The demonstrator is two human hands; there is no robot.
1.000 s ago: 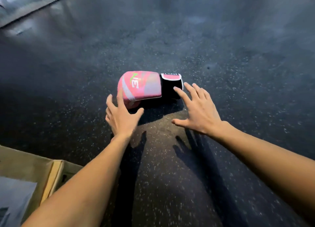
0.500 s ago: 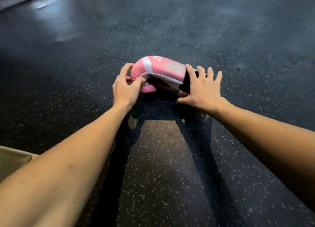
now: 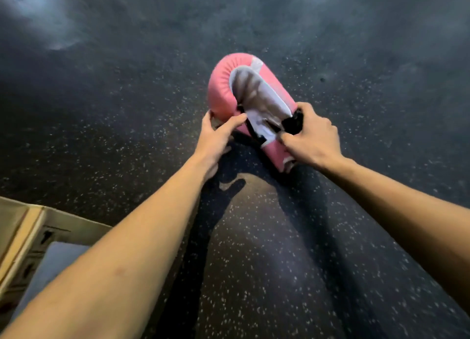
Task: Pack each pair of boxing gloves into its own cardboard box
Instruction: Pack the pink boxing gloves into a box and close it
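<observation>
Your left hand [image 3: 216, 135] grips the padded end of the pink boxing glove [image 3: 223, 84], your right hand [image 3: 311, 137] its black cuff, above the speckled floor [image 3: 356, 58]; a cardboard box [image 3: 28, 226] sits lower left.
</observation>
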